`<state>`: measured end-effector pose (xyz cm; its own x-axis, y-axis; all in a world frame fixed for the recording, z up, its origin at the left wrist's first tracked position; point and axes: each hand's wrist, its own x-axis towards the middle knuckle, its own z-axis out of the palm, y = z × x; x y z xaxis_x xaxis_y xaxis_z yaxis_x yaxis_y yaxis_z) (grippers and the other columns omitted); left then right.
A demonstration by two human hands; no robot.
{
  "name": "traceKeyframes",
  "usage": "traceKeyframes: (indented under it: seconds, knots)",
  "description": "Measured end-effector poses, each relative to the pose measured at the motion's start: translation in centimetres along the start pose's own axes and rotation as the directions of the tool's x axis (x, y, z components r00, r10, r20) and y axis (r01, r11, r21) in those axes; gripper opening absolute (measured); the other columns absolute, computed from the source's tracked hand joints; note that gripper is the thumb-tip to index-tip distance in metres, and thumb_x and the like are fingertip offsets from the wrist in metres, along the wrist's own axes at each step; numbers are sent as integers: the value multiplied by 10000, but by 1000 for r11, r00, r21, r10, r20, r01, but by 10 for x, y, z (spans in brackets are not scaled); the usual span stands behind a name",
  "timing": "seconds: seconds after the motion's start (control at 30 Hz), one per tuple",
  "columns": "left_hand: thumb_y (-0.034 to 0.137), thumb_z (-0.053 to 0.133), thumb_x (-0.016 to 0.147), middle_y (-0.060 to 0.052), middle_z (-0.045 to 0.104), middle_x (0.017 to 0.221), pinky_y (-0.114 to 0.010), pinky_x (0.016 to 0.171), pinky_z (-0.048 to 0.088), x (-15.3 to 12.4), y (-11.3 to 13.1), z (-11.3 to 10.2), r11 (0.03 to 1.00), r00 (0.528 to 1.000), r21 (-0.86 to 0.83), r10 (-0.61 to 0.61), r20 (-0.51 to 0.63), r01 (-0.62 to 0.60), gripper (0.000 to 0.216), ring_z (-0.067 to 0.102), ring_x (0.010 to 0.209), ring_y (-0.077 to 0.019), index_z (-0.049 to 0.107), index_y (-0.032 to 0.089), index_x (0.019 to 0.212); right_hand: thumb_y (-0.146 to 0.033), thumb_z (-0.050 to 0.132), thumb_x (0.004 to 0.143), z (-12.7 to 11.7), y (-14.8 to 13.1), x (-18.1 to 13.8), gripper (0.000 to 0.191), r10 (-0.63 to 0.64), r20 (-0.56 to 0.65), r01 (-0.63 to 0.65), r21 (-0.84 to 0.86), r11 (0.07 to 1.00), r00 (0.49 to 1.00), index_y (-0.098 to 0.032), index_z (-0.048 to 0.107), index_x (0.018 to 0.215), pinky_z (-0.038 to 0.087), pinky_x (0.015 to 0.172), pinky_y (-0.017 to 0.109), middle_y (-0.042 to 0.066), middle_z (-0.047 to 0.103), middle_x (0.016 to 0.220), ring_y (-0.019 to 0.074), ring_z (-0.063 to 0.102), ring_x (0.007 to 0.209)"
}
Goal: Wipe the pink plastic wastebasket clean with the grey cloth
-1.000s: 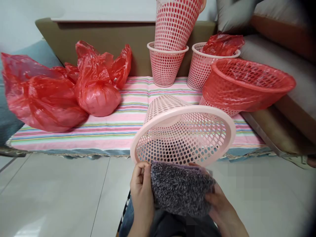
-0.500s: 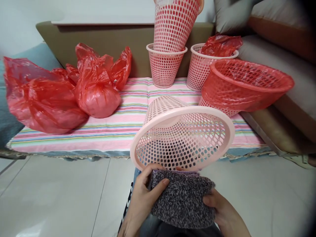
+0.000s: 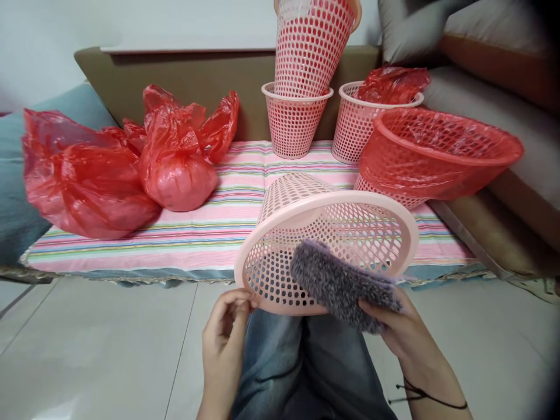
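Observation:
A pale pink plastic mesh basket point(image 3: 306, 207) lies tilted on its side, its wide mouth facing me above my knees. My left hand point(image 3: 225, 332) is closed, with its fingertips at the lower left of the basket's rim. My right hand point(image 3: 394, 321) grips a folded, fuzzy dark grey cloth point(image 3: 341, 286) with a purple edge. The cloth is in front of the basket's mouth and hides part of the holes and the lower right rim. Some of my right fingers are hidden behind the cloth.
Red plastic bags point(image 3: 87, 192) sit on the striped bench cover point(image 3: 192, 233) at left. Stacked mesh baskets point(image 3: 297, 125) stand at the back. To the right are a basket with a red bag point(image 3: 389, 87), another lined in red plastic point(image 3: 411, 169), and cushions point(image 3: 472, 111).
My left hand has let go of the cloth and moved left to the basket's rim. My right hand has raised the cloth, now folded narrower and tilted, before the basket's mouth.

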<state>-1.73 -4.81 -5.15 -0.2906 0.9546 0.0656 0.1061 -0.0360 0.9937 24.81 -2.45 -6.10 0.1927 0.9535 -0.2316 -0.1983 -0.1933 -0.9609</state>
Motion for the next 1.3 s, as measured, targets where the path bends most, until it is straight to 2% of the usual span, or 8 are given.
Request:
traceKeyframes:
  seconds: [0.1, 0.2, 0.4, 0.57, 0.8, 0.97, 1.1, 1.3]
  knots:
    - [338, 610, 876, 39, 472, 759, -217, 697, 446, 2, -13, -2, 989, 984, 144, 43, -174, -18, 261, 491, 693, -109, 536, 246, 1109, -254, 770, 691, 21, -7, 18, 370, -292, 176, 335, -321, 886, 940, -241, 731, 1058, 502, 979, 468, 71, 736, 1103, 279, 665, 1051]
    - [372, 665, 825, 30, 466, 806, -236, 683, 439, 3, -21, 1, 946, 974, 323, 104, -200, -35, 393, 477, 698, -121, 513, 233, 1158, -90, 638, 683, 47, 7, 24, 405, -353, 426, 549, -555, 625, 833, -236, 735, 1048, 452, 1037, 491, 80, 694, 1193, 274, 609, 1133]
    - [406, 578, 885, -57, 647, 1002, -301, 847, 499, 9, -21, 1, 971, 999, 233, -39, -26, 44, 254, 617, 922, -182, 601, 196, 1027, -12, 537, 650, 64, 51, 11, 421, -244, 537, 589, -704, 398, 807, -190, 675, 1006, 362, 1110, 535, 101, 546, 1411, 297, 434, 1339]
    - [429, 583, 874, -46, 701, 906, -292, 781, 527, 17, -22, -6, 975, 996, 206, -84, 11, 80, 275, 656, 835, -183, 649, 190, 993, -19, 521, 600, 60, 63, 14, 826, -194, 548, 579, -734, 354, 814, -153, 459, 1412, 229, 1166, 603, 130, 431, 1505, 322, 335, 1417]
    - [454, 593, 857, -38, 702, 877, -238, 601, 498, 19, -19, -3, 959, 992, 255, -125, -6, 122, 294, 626, 732, -157, 657, 190, 971, -20, 477, 629, 71, 63, 23, 811, -153, 541, 546, -707, 450, 827, -192, 486, 1421, 209, 1177, 616, 83, 446, 1498, 316, 317, 1433]
    - [474, 603, 846, -26, 693, 828, -231, 561, 475, 19, -18, -2, 961, 990, 239, -142, 5, 137, 315, 582, 648, -136, 653, 182, 954, -9, 469, 671, 89, 59, 18, 775, -196, 558, 533, -544, 648, 807, -245, 503, 1408, 247, 1177, 586, 53, 461, 1488, 283, 323, 1436]
    - [493, 610, 835, -37, 693, 865, -257, 633, 508, 17, -21, -3, 959, 980, 207, -200, 5, 195, 343, 622, 737, -167, 626, 186, 987, -25, 505, 649, 100, 61, 13, 797, -214, 561, 536, -506, 676, 800, -246, 493, 1415, 235, 1167, 618, 60, 439, 1504, 308, 294, 1446]
    - [579, 619, 810, 11, 599, 789, -235, 626, 492, -8, -29, -1, 951, 943, 126, -251, -218, 282, 390, 589, 691, -138, 537, 217, 931, -36, 466, 729, 85, 57, -5, 711, -284, 512, 505, -368, 781, 811, -292, 521, 1390, 279, 1172, 551, 39, 508, 1456, 253, 401, 1394]
